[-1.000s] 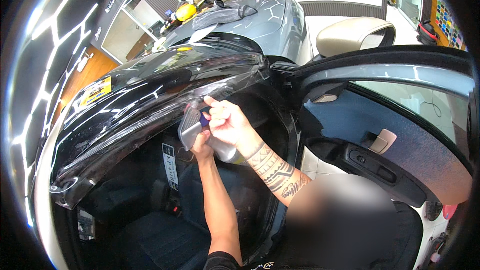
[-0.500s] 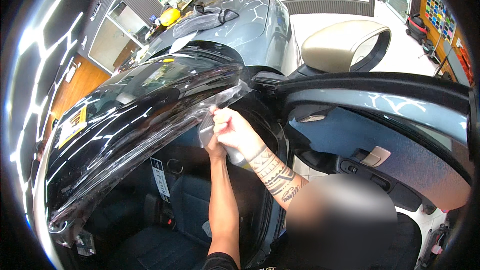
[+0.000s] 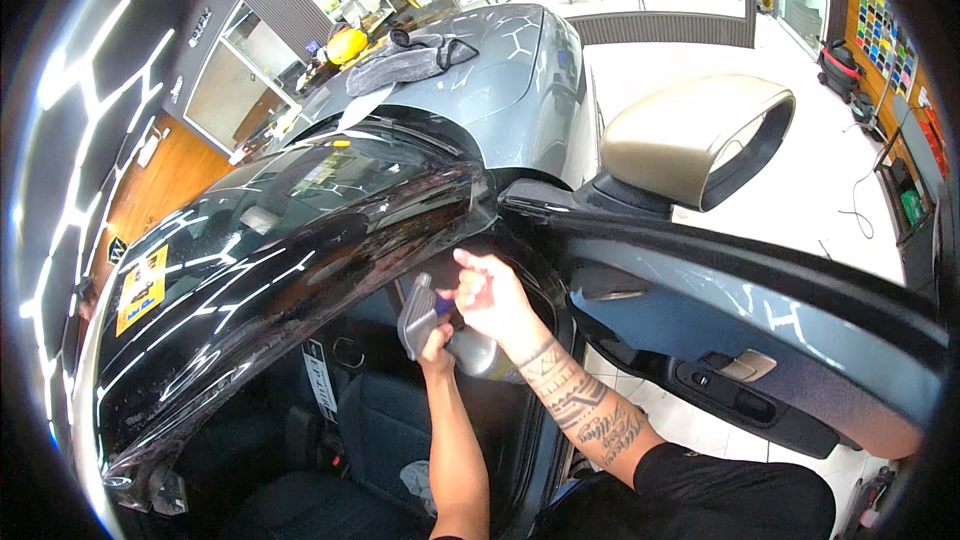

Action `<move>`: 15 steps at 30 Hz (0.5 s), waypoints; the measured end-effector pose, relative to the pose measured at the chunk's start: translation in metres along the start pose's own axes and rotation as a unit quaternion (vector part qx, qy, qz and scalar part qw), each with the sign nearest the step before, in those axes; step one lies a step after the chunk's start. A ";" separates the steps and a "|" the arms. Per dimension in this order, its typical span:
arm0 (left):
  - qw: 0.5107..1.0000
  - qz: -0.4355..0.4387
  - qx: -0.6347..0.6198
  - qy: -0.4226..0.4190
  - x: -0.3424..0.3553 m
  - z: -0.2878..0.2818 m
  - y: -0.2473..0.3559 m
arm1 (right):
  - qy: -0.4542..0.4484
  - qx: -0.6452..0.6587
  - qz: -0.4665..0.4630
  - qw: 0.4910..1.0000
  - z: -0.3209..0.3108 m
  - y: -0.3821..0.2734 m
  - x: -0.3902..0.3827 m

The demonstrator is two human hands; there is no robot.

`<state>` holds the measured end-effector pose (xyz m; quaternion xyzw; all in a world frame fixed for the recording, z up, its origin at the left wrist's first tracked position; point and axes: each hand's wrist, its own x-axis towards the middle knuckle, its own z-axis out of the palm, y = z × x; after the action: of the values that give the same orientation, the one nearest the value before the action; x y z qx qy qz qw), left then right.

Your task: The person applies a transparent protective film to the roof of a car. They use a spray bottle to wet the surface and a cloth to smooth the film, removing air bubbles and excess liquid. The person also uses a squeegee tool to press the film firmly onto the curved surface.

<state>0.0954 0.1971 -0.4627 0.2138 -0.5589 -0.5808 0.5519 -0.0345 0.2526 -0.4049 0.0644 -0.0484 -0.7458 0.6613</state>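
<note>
The car's front door stands open, and my hands are by the black windshield pillar (image 3: 330, 290). Clear film (image 3: 470, 230) lies along this pillar and the roof edge. In my left hand (image 3: 437, 348) is a spray bottle (image 3: 418, 318) with a grey ribbed head; its translucent body points right, behind my right wrist. My right hand (image 3: 492, 302) is raised just right of the bottle's head, below the pillar's lower end. Its fingers are loosely bent and apart, with nothing visible in them.
The open door (image 3: 720, 280) with its beige mirror (image 3: 690, 135) is on my right. A grey cloth (image 3: 405, 65) lies on the hood (image 3: 500, 60). Below my arms are a dark seat (image 3: 385, 420) and a crumpled pale cloth (image 3: 418, 480). A yellow sticker (image 3: 143, 290) is on the windshield.
My right hand has let go of the clear film beside the pillar and moved slightly right and down. The left hand has lowered a little, and the spray bottle in it now shows more plainly.
</note>
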 end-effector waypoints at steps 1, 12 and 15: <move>0.999 0.003 0.027 -0.045 -0.006 0.001 0.013 | 0.007 -0.051 -0.008 0.999 -0.010 0.003 0.001; 0.932 0.097 0.350 0.001 -0.096 -0.018 0.042 | -0.211 -0.796 -0.081 0.562 -0.091 0.040 -0.079; 0.964 -0.013 0.241 0.116 -0.102 -0.045 0.041 | -0.210 -0.881 -0.055 0.421 -0.103 0.030 -0.076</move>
<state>0.1812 0.2779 -0.4764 0.4134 -0.6119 -0.4075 0.5373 0.0208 0.3253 -0.4996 -0.7091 0.5010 -0.4068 0.2839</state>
